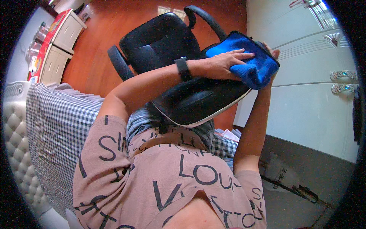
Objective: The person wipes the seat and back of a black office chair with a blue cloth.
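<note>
My left hand (226,63) lies over a blue cloth item (258,68) with black edging, its fingers spread across the fabric. The left thumb seems tucked under a fold of it. A black band with a watch-like face circles the left wrist. Behind the item's black edge is my right hand (273,53), mostly covered, with only fingers and part of the palm showing. Both hands have hold of the item, beside the black padded backrest (197,100) of an office chair. Nearest me, this backrest has a pale rim.
Beyond the backrest are the chair seat (160,43) and its armrests (118,61). A white wardrobe (308,108) stands close on the right. To the left is a bed with a checked cover (60,120). Cream drawers (55,61) stand farther off on the reddish wood floor (94,45).
</note>
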{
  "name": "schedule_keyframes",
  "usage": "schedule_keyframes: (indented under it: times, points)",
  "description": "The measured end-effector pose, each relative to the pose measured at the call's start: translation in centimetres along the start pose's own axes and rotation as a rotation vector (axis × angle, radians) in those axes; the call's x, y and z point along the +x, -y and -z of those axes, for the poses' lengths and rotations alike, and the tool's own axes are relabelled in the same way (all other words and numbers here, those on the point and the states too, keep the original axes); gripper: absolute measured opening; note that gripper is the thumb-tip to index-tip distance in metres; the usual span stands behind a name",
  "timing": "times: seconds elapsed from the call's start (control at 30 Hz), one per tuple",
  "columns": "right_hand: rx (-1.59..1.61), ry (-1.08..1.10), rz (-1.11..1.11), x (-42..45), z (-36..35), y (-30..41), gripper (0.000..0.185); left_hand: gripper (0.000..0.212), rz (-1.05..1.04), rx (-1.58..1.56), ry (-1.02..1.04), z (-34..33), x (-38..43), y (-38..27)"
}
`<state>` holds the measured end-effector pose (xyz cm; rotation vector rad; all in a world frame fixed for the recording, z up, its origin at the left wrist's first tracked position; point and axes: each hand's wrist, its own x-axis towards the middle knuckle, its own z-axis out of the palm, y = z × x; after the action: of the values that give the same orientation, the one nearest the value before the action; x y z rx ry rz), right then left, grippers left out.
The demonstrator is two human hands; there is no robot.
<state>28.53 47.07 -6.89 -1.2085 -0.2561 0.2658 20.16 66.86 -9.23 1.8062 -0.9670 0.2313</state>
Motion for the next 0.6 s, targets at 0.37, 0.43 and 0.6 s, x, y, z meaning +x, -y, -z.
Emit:
schedule_keyframes:
  times: [0.37, 0.43, 0.6]
  points:
    - [-1.098, -0.285, 0.398, -2.3, -4.2, 1.9, 0.062, 0.065, 0.246, 0.033, -0.004, 3.9, -17.7, -14.8]
    - [-1.083, -0.326, 0.381, -2.2, -3.9, 2.5, 0.064, 0.041, 0.135, 0.174, 0.055, 3.9, -14.9, -13.6]
    - [-0.828, -0.330, 0.356, -2.0, -4.1, 1.3, 0.067, 0.054, 0.027, 0.198, 0.104, 2.2, -4.5, -6.9]
